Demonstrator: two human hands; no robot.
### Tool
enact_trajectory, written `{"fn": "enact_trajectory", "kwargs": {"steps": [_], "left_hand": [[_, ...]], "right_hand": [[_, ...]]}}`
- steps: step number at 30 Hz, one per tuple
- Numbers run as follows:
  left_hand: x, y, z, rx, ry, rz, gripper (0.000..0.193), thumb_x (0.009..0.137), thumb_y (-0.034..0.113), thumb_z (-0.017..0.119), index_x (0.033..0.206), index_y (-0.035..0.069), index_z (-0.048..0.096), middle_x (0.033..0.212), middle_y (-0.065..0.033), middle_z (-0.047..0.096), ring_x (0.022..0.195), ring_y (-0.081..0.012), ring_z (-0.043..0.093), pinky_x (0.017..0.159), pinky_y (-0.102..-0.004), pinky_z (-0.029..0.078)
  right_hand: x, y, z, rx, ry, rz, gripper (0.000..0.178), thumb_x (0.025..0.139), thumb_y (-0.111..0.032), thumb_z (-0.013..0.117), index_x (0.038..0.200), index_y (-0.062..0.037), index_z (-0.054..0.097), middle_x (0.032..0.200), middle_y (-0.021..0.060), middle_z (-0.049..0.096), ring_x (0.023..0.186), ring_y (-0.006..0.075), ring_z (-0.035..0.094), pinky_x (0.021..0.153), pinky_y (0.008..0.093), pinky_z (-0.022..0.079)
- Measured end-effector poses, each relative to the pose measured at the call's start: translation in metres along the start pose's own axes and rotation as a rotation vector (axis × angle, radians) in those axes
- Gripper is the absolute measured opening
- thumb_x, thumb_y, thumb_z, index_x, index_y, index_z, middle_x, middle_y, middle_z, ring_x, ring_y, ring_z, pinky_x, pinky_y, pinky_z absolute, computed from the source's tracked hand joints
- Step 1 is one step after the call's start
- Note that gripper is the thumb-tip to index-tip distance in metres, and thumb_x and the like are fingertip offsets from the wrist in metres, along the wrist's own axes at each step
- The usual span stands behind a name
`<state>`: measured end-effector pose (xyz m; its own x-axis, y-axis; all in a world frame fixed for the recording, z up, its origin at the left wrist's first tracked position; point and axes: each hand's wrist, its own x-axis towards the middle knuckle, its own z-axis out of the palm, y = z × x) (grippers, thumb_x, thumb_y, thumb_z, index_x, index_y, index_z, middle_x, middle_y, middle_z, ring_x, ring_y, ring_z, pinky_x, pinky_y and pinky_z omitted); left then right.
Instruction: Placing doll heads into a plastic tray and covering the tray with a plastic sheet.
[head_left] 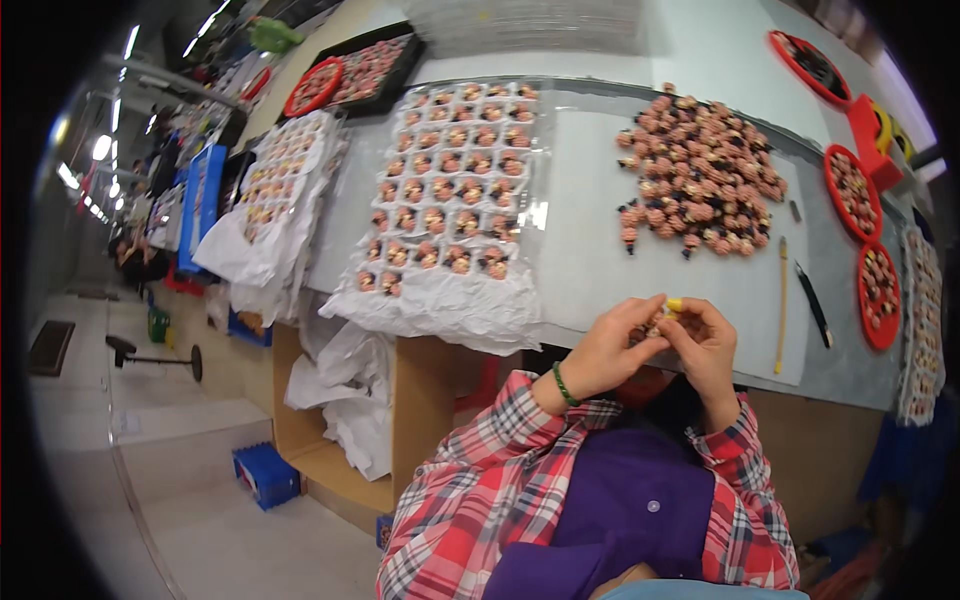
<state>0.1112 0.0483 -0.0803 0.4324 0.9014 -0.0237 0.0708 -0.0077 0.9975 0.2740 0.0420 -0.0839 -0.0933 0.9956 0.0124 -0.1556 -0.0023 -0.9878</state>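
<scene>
My left hand [608,348], with a green bead bracelet at its wrist, and my right hand [706,352] meet over the table's front edge. Between their fingertips they pinch a small figurine [657,320], mostly hidden by the fingers. Something yellow [675,304] shows at my right fingertips, perhaps a finger cover. Beyond the hands lies a pile of small pink and black figurines [705,170] on a white sheet [580,220]. To the left, a tray [535,215] lined with white tissue holds rows of similar figurines in its pockets.
A thin wooden stick [782,310] and a black pen-like tool [815,305] lie at right. Red dishes [830,190] of small parts stand along the right edge. Another tissue-lined tray [270,190] sits farther left. Below the table is an open cardboard box [425,410] with crumpled tissue [350,395].
</scene>
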Motion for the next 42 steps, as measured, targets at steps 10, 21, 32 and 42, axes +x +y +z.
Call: {"fn": "enact_trajectory", "kwargs": {"steps": [10, 21, 32, 42], "left_hand": [[-0.057, 0.027, -0.095, 0.422, 0.696, 0.085, 0.040, 0.080, 0.004, 0.062, 0.119, -0.002, 0.054, 0.097, -0.0112, 0.057, 0.079, -0.0167, 0.057, 0.070, -0.0281, 0.049], [-0.092, -0.028, -0.172, 1.270, 0.796, -0.125, 0.045, 0.088, 0.013, 0.051, 0.130, -0.002, 0.043, 0.123, -0.0225, 0.050, 0.109, -0.0378, 0.047, 0.094, -0.0456, 0.034], [-0.084, -0.026, -0.152, 1.239, 0.760, -0.325, 0.059, 0.097, 0.039, 0.034, 0.143, 0.004, 0.024, 0.148, -0.0238, 0.018, 0.138, -0.0420, 0.008, 0.106, -0.0597, 0.005], [-0.018, -0.005, -0.034, 0.201, 0.400, 0.050, 0.027, 0.090, 0.005, 0.054, 0.116, -0.003, 0.054, 0.106, -0.0099, 0.060, 0.091, -0.0145, 0.057, 0.081, -0.0264, 0.046]], "right_hand": [[0.007, 0.003, -0.009, -0.148, -0.045, -0.004, 0.020, 0.090, -0.010, 0.059, 0.107, 0.0000, 0.057, 0.086, 0.0025, 0.058, 0.069, 0.0073, 0.053, 0.059, 0.0200, 0.044], [0.021, -0.002, -0.016, -0.296, 0.051, -0.036, 0.019, 0.087, -0.007, 0.060, 0.104, 0.0023, 0.059, 0.084, 0.0026, 0.061, 0.070, 0.0075, 0.056, 0.061, 0.0204, 0.045], [0.067, -0.007, -0.025, -1.104, 0.294, -0.284, 0.033, 0.079, -0.025, 0.068, 0.101, -0.0012, 0.060, 0.089, 0.0131, 0.062, 0.068, 0.0258, 0.060, 0.062, 0.0352, 0.049], [0.049, -0.003, -0.018, -0.941, 0.167, -0.267, 0.024, 0.079, -0.010, 0.065, 0.101, -0.0018, 0.061, 0.086, 0.0126, 0.063, 0.076, 0.0266, 0.061, 0.065, 0.0341, 0.051]]}}
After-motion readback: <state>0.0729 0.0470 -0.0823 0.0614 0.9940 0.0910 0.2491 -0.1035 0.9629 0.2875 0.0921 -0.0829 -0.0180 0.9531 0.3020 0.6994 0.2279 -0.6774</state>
